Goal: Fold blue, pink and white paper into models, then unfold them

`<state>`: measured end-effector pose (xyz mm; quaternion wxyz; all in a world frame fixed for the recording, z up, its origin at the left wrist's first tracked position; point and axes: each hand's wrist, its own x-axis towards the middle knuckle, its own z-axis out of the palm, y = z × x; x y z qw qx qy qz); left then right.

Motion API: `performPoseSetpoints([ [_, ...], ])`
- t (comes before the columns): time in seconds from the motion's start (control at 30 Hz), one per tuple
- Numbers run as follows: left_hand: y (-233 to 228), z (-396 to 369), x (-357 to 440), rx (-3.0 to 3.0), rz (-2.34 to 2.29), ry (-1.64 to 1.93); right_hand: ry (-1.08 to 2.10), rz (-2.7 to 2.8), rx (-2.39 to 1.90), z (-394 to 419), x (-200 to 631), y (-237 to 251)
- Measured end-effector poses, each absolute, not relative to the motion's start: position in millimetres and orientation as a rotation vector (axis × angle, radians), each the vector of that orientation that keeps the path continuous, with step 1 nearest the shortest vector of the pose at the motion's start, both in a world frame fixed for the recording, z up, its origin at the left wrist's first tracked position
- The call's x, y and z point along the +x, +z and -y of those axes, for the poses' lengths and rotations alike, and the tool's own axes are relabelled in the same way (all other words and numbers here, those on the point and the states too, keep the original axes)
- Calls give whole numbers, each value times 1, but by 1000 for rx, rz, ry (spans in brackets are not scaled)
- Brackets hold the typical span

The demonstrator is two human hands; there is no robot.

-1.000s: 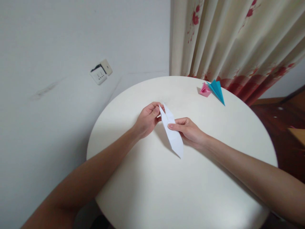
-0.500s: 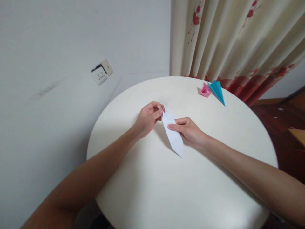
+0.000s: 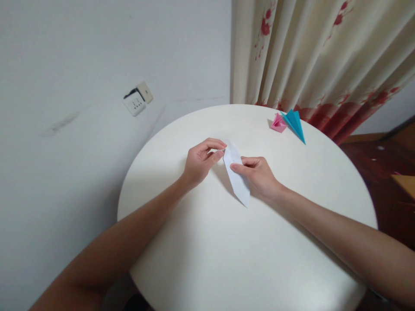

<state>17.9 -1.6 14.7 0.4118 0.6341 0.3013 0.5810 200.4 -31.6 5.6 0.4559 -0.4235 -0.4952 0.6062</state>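
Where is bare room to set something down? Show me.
Bare: the table on the near side of the white paper, and from the left hand to the far rim. Crowded: the middle, with the right hand also on that paper, and far right, under pink origami and blue origami.

Right fingers (image 3: 253, 160) partly out of sight behind the white paper (image 3: 239, 185)

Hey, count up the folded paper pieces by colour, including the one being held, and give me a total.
White: 1, the white paper between the left hand and right hand
Pink: 1, the pink paper on the table
Blue: 1, the blue paper beside it
Total: 3
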Motion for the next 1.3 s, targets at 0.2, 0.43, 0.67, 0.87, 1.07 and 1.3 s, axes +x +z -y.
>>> performPoseSetpoints([
  [0.2, 4, 1, 23, 1443, -898, 1453, 1273, 1363, -1056, 26, 201, -3],
  [0.43, 0, 0, 24, 1267, -937, 1479, 1149, 1474, -1058, 25, 202, -7],
  [0.67, 0, 4, 25, 1268, -911, 1363, 1255, 1364, -1059, 24, 201, -10],
  [0.87, -5, 7, 28, 1248, -957, 1377, 1287, 1333, -1031, 25, 199, -12],
  [1.07, -7, 7, 28, 1242, -959, 1405, 1353, 1284, -1036, 25, 196, -14],
  [1.3, 0, 6, 29, 1156, -921, 1360, 1432, 1159, -1041, 26, 194, -14],
])
